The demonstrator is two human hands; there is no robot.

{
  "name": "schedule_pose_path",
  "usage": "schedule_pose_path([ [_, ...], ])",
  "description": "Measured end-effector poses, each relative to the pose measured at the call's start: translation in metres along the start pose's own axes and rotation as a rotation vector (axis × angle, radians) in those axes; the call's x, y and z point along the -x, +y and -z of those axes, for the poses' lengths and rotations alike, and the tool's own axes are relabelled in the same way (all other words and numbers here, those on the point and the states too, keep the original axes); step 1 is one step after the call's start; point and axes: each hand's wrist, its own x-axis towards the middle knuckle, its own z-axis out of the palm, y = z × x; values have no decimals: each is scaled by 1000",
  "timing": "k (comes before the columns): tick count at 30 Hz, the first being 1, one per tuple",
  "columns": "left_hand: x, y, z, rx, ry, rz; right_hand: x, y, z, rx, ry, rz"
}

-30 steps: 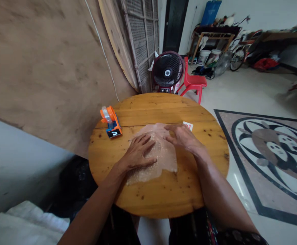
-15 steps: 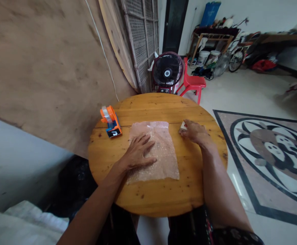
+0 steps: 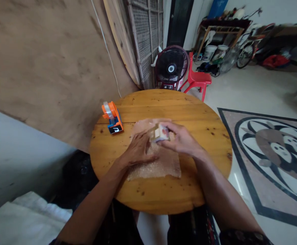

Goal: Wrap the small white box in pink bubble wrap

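A sheet of bubble wrap lies flat on the round wooden table. My left hand rests on its left part, fingers stretched out and thumb spread. Between the fingers and thumb of my right hand is a small white box with a reddish mark, somewhat blurred. It is over the upper middle of the sheet, close to my left fingertips. I cannot tell whether the box touches the wrap. An orange and blue tape dispenser with a roll of clear tape stands at the table's left.
Beyond the table's far edge stand a dark fan and a red plastic chair. A wooden board leans along the left side. A bicycle and a cluttered side table are at the back right.
My right hand has lifted the small box from the table right of the bubble wrap and carried it left over the sheet. My left hand stays on the wrap.
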Motion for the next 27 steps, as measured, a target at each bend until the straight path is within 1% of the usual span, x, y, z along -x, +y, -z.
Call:
schedule_pose_path([
  [1, 0, 0, 0, 13, 11, -5, 0, -2, -7, 42, -83, 19],
  [2, 0, -1, -1, 24, 17, -1, -1, -2, -12, 99, -140, 24],
  [3, 0, -1, -1, 35, 18, 13, -2, 0, -15, 157, -181, 19],
  [5, 0, -2, 0, 57, -3, 57, -3, 6, -18, 267, -221, -12],
  [7, 1, -3, 2, 87, -33, 87, -3, 13, -18, 337, -245, -35],
  [9, 1, -4, 4, 120, -41, 86, -4, 18, -20, 365, -266, -29],
  [15, 0, -7, 4, 146, -4, 37, -3, 21, -31, 357, -330, 20],
  [18, 0, -8, 3, 135, 8, 17, -2, 24, -28, 325, -334, 27],
  [21, 0, -9, 5, 129, -1, -4, -2, 26, -20, 375, -322, -36],
  [23, 1, -8, 6, 119, -17, 1, -2, 24, -17, 417, -338, -69],
  [27, 1, -7, 7, 104, -32, 22, -4, 15, -19, 440, -342, -60],
])
